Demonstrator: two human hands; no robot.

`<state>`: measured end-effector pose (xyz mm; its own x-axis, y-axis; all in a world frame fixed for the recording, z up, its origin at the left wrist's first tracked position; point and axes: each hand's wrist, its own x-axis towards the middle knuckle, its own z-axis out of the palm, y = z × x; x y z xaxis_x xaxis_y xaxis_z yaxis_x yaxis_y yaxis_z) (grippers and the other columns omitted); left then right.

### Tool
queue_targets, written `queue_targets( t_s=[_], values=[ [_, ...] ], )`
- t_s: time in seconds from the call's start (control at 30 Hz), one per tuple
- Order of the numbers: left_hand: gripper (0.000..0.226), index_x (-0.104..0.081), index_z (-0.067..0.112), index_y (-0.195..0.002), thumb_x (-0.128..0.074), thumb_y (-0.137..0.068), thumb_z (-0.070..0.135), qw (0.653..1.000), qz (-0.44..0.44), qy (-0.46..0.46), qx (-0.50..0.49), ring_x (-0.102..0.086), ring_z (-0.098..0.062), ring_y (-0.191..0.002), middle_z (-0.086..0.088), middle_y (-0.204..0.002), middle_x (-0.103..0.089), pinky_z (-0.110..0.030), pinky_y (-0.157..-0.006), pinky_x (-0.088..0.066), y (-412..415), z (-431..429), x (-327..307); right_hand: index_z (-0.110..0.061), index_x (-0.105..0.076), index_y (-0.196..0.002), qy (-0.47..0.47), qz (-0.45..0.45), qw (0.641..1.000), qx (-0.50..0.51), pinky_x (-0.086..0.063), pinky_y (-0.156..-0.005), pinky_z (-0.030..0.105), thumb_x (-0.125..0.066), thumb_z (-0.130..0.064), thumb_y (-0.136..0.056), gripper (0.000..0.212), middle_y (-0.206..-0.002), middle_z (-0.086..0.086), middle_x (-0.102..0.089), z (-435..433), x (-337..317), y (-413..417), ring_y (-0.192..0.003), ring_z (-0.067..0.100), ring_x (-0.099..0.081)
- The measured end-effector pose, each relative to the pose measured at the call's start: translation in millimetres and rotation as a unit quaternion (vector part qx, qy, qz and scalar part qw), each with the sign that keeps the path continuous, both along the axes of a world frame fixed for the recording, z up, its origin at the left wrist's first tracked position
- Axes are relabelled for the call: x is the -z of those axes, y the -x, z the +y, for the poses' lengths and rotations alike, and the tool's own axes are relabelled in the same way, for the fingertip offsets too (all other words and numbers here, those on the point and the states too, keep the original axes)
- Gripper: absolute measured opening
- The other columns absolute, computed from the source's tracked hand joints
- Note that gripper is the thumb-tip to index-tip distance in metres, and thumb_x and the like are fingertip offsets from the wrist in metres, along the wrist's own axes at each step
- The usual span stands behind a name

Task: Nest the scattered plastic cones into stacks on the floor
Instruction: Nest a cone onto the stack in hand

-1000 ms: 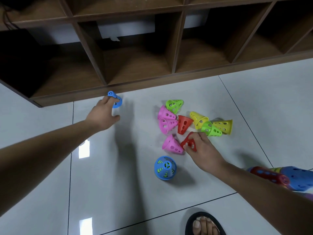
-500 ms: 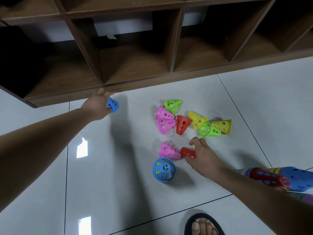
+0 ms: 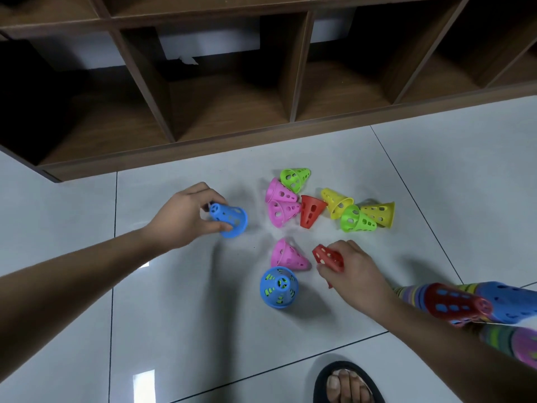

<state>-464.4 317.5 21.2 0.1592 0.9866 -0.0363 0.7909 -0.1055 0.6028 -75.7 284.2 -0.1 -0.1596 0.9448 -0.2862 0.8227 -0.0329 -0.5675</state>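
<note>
My left hand (image 3: 181, 218) grips a blue cone (image 3: 230, 219) on its side, just above the floor left of the pile. My right hand (image 3: 353, 267) holds a red cone (image 3: 328, 257), narrow end pointing up-left. An upright blue stack (image 3: 278, 287) with green showing through its holes stands on the floor between my arms. A pink cone (image 3: 287, 255) lies beside the red one. Further back lie several loose cones: two pink (image 3: 280, 203), a red (image 3: 310, 210), two green (image 3: 356, 220) and two yellow (image 3: 379, 213).
A brown wooden shelf unit (image 3: 261, 132) with open compartments runs along the back. Long nested stacks of mixed colours (image 3: 465, 303) lie at the right under my right forearm. My foot in a black sandal (image 3: 345, 385) is at the bottom edge.
My left hand lifted the blue cone from near the shelf and carried it right, toward the pile. My right hand picked up the red cone and drew it slightly nearer.
</note>
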Motion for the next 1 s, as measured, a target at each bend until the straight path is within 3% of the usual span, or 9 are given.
queue_targets(
  t_s=[0.07, 0.17, 0.3, 0.47, 0.57, 0.67, 0.77, 0.9, 1.0],
  values=[
    [0.043, -0.074, 0.03, -0.107, -0.096, -0.073, 0.045, 0.999, -0.027, -0.016, 0.036, -0.066, -0.009, -0.093, 0.014, -0.103, -0.067, -0.018, -0.081, -0.048, -22, -15, -20, -0.023, -0.065, -0.102, -0.005, 0.05, 0.999, 0.021, -0.049, -0.064, 0.009, -0.078, -0.025, -0.089, 0.018, -0.1, -0.005, -0.061, -4, -15, 3, -0.075, 0.001, -0.066],
    [0.047, -0.072, 0.032, -0.112, -0.093, -0.076, 0.053, 0.996, -0.054, -0.013, 0.071, -0.069, -0.009, -0.098, 0.017, -0.109, -0.072, -0.029, -0.087, -0.054, -49, -34, -44, -0.026, -0.065, -0.101, 0.003, 0.12, 0.992, 0.043, -0.045, -0.066, 0.006, -0.077, -0.023, -0.093, 0.014, -0.096, -0.008, -0.068, -12, -37, 7, -0.081, -0.001, -0.067],
    [0.049, -0.069, 0.037, -0.117, -0.082, -0.078, 0.064, 0.991, -0.068, -0.013, 0.117, -0.067, -0.004, -0.101, 0.023, -0.111, -0.073, -0.026, -0.089, -0.052, -72, -54, -64, -0.036, -0.068, -0.102, 0.017, 0.202, 0.975, 0.089, -0.054, -0.086, 0.027, -0.076, -0.029, -0.094, 0.014, -0.099, -0.017, -0.074, -17, -50, 8, -0.093, 0.004, -0.069],
    [0.044, -0.067, 0.03, -0.114, -0.084, -0.08, 0.052, 0.981, -0.04, -0.045, 0.182, -0.06, -0.002, -0.092, 0.02, -0.105, -0.069, -0.017, -0.091, -0.042, -92, -66, -58, -0.035, -0.071, -0.104, -0.006, 0.32, 0.937, 0.142, -0.055, -0.093, 0.04, -0.074, -0.024, -0.098, 0.013, -0.103, -0.01, -0.075, -16, -74, 18, -0.096, 0.012, -0.068],
    [0.045, -0.066, 0.03, -0.115, -0.079, -0.082, 0.057, 0.978, -0.028, -0.035, 0.204, -0.061, -0.004, -0.095, 0.018, -0.106, -0.068, -0.023, -0.092, -0.044, -99, -71, -43, -0.033, -0.071, -0.113, -0.026, 0.347, 0.93, 0.116, -0.054, -0.096, 0.048, -0.073, -0.035, -0.094, 0.019, -0.11, -0.006, -0.074, -20, -90, 28, -0.104, 0.02, -0.067],
    [0.048, -0.064, 0.032, -0.117, -0.078, -0.083, 0.064, 0.977, -0.019, -0.011, 0.212, -0.059, -0.003, -0.095, 0.021, -0.108, -0.064, -0.025, -0.09, -0.046, -101, -74, -26, -0.029, -0.067, -0.123, -0.016, 0.375, 0.925, 0.049, -0.053, -0.099, 0.06, -0.074, -0.028, -0.099, 0.024, -0.117, 0.0, -0.073, -29, -95, 38, -0.109, 0.03, -0.066],
    [0.057, -0.064, 0.034, -0.123, -0.08, -0.081, 0.069, 0.979, -0.023, 0.022, 0.202, -0.055, 0.0, -0.095, 0.026, -0.11, -0.058, -0.02, -0.087, -0.046, -100, -75, -13, -0.03, -0.063, -0.128, 0.013, 0.379, 0.925, -0.012, -0.055, -0.097, 0.047, -0.074, -0.029, -0.1, 0.03, -0.12, 0.0, -0.071, -37, -99, 47, -0.112, 0.027, -0.066],
    [0.079, -0.056, 0.04, -0.144, -0.075, -0.078, 0.078, 0.973, -0.03, 0.093, 0.207, -0.061, -0.007, -0.121, 0.016, -0.138, -0.061, -0.032, -0.098, -0.054, -89, -72, 2, -0.03, -0.062, -0.13, 0.02, 0.343, 0.937, -0.061, -0.052, -0.103, 0.033, -0.078, -0.026, -0.096, 0.038, -0.124, -0.007, -0.069, -44, -97, 58, -0.12, 0.021, -0.065],
    [0.073, -0.058, 0.04, -0.137, -0.082, -0.076, 0.072, 0.977, -0.052, 0.109, 0.175, -0.062, -0.003, -0.113, 0.019, -0.13, -0.059, -0.034, -0.092, -0.057, -86, -77, 10, -0.038, -0.058, -0.131, 0.021, 0.279, 0.956, -0.092, -0.048, -0.103, 0.021, -0.081, -0.03, -0.093, 0.046, -0.128, -0.017, -0.067, -46, -87, 58, -0.125, 0.01, -0.062]
  ],
)
